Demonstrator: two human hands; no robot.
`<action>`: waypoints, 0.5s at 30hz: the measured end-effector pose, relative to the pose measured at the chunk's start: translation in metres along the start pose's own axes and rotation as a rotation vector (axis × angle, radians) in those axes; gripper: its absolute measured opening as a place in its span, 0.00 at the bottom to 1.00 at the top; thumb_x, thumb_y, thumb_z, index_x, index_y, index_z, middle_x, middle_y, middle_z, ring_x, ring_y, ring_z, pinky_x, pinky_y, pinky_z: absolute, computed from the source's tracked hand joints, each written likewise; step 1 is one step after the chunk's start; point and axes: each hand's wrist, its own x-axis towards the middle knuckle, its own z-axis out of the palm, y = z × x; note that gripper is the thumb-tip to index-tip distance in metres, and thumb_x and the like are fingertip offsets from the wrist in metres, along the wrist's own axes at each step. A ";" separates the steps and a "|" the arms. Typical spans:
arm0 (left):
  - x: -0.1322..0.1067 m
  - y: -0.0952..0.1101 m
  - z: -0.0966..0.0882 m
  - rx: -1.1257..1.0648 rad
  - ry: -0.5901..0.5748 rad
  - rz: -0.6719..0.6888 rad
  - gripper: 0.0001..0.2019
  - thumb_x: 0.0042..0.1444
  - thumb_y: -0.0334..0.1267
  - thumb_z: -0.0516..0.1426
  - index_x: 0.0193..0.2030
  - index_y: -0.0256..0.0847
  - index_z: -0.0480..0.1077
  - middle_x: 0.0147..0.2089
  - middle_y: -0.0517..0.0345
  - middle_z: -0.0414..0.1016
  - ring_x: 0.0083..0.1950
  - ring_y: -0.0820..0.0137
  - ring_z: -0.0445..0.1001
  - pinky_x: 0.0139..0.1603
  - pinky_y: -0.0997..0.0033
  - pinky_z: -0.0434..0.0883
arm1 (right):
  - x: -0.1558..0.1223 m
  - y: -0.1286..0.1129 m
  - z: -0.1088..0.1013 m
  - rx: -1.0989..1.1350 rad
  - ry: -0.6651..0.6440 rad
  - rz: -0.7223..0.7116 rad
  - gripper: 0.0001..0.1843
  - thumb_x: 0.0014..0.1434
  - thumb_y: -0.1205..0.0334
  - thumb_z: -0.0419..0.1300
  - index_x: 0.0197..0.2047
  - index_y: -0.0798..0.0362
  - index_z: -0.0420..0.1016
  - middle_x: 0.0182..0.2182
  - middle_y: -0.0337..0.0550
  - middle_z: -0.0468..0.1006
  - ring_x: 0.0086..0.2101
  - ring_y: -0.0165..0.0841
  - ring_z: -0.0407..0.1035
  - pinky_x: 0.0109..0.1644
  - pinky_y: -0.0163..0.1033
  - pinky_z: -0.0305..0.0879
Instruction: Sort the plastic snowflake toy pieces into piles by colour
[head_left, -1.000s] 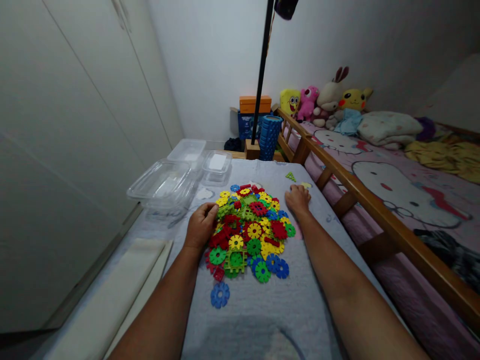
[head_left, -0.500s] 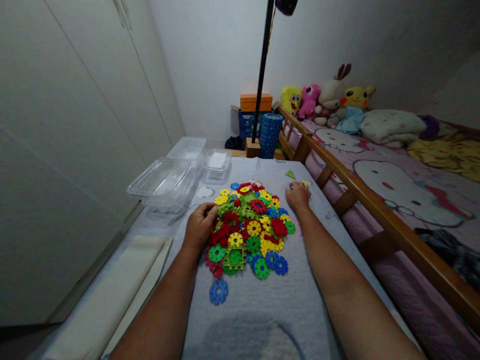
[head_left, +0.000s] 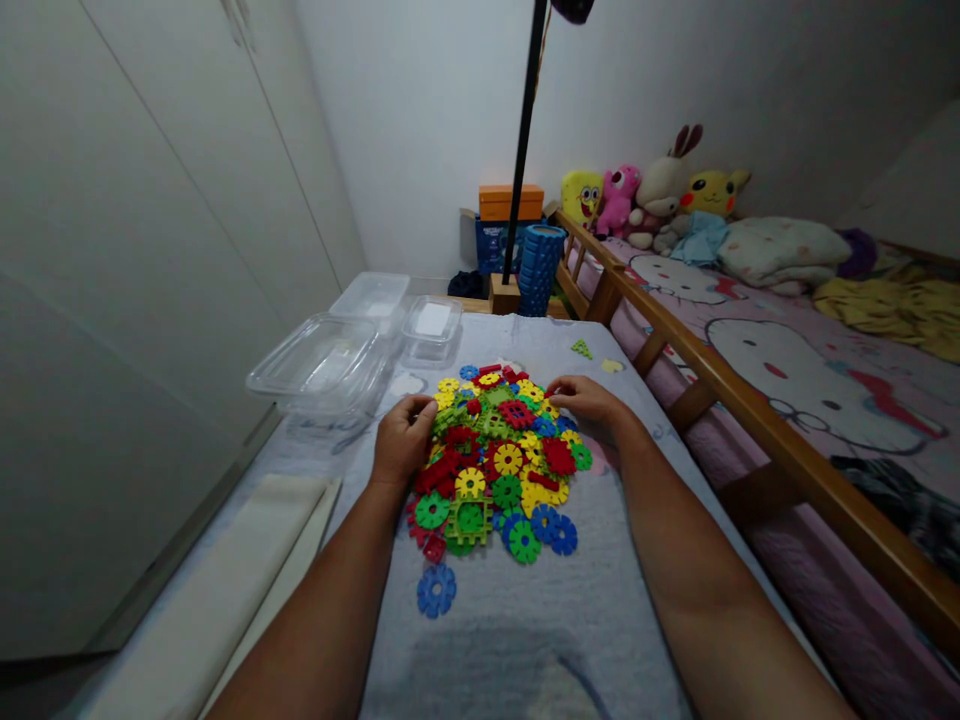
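Notched plastic building pieces (head_left: 508, 490), red, yellow, green and blue, lie heaped together. One blue notched disc (head_left: 429, 592) lies flat, just apart.

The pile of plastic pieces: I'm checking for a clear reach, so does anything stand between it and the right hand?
Nothing visible does: the right hand is at the far right edge of the pile. The green triangular piece lies beyond the hand, not between them.

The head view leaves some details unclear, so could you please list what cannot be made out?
In the head view:
Lower pieces of the multicoloured plastic heap: hidden by pieces above.
Whether the left hand holds anything: the hand itself hides it.
What the right hand pinches, if anything: too small to tell.
Dark rounded object: cut off by the top edge.
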 end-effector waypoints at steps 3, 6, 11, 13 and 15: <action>-0.001 0.001 0.001 0.023 -0.029 -0.012 0.17 0.54 0.53 0.57 0.38 0.41 0.77 0.37 0.56 0.81 0.39 0.64 0.77 0.44 0.67 0.72 | -0.001 -0.003 0.001 0.015 -0.010 -0.002 0.11 0.49 0.61 0.64 0.38 0.52 0.80 0.28 0.38 0.78 0.31 0.33 0.69 0.35 0.35 0.63; 0.000 0.001 0.002 0.046 -0.034 -0.011 0.17 0.53 0.52 0.57 0.38 0.41 0.77 0.37 0.56 0.81 0.38 0.64 0.77 0.44 0.67 0.72 | -0.002 -0.005 0.002 0.073 0.025 -0.012 0.10 0.47 0.63 0.64 0.36 0.52 0.77 0.28 0.37 0.77 0.30 0.32 0.68 0.35 0.35 0.64; 0.000 0.002 0.003 0.061 -0.030 -0.005 0.17 0.52 0.53 0.57 0.38 0.42 0.77 0.37 0.56 0.81 0.38 0.64 0.77 0.45 0.66 0.72 | -0.003 -0.004 0.002 0.122 0.057 -0.011 0.08 0.45 0.63 0.63 0.33 0.51 0.75 0.29 0.38 0.77 0.32 0.33 0.69 0.36 0.35 0.66; 0.000 0.002 0.003 0.057 -0.028 -0.007 0.17 0.52 0.53 0.57 0.37 0.42 0.76 0.36 0.56 0.81 0.38 0.64 0.77 0.45 0.65 0.72 | -0.004 -0.007 0.003 0.144 0.055 -0.017 0.09 0.44 0.62 0.64 0.32 0.51 0.76 0.29 0.38 0.77 0.32 0.33 0.69 0.35 0.35 0.66; 0.000 0.003 0.003 0.055 -0.028 -0.011 0.17 0.51 0.53 0.57 0.37 0.41 0.76 0.36 0.56 0.81 0.38 0.63 0.77 0.45 0.65 0.72 | -0.005 -0.011 0.003 0.184 0.033 -0.023 0.10 0.44 0.61 0.65 0.33 0.51 0.76 0.29 0.38 0.78 0.32 0.33 0.69 0.36 0.35 0.66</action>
